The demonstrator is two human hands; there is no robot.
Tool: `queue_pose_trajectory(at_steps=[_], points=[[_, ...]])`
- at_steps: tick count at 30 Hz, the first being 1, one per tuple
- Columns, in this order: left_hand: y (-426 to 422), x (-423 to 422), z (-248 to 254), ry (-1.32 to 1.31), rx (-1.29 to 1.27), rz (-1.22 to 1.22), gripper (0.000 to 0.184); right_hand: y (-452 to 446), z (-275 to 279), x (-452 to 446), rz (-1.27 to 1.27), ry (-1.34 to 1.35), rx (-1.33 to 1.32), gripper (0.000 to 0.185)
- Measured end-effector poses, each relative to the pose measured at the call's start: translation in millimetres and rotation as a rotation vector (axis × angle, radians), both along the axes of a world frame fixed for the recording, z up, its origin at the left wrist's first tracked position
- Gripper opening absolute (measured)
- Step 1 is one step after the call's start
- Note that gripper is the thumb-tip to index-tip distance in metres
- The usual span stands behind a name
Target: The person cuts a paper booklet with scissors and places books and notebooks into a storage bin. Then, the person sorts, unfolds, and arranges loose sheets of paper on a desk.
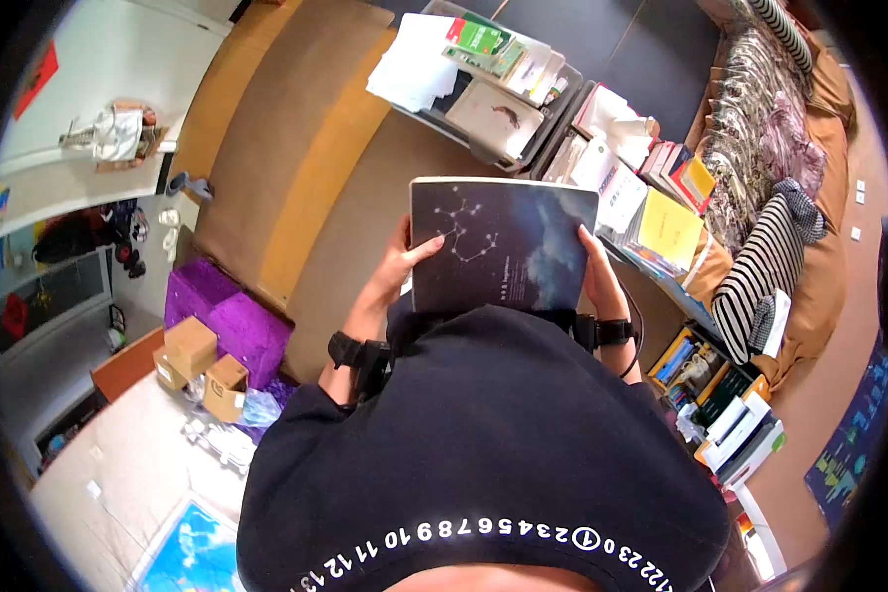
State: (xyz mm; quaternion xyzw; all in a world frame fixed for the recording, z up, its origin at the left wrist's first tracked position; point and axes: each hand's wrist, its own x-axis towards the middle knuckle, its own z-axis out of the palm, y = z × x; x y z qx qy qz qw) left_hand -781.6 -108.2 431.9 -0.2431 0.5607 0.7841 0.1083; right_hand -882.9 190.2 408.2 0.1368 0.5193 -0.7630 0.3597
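A dark book (503, 247) with a starry constellation cover is held up in front of my body. My left hand (401, 260) grips its left edge, with the thumb lying on the cover. On the other side my right hand (599, 271) holds the right edge, its thumb near the corner and its other fingers hidden behind. Both wrists wear black straps. The lower edge of the book is partly hidden by my black shirt.
Ahead stand a bin (508, 109) of papers and books and another bin (612, 158) with a yellow folder (670, 229). A bed with a striped pillow (760, 276) is at the right. Cardboard boxes (190, 347) and a purple box (237, 321) sit at the left.
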Motion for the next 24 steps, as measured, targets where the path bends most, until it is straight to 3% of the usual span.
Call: queue_pose_trajectory(at_steps=[8,16,24], points=[[-53,-109,-8,-0.066,0.06,0.036,0.06,-58,3,-108,-0.041,-0.075,0.11,0.044],[-114,-240,-69,-0.185,0.065,-0.321,0.071,-111,-5,-151,-0.286,-0.128,0.183,0.048],[-137,-344,-178,-0.241,0.044,-0.647,0.077,-125,-110,-176,-0.518,-0.299,0.159,0.044]])
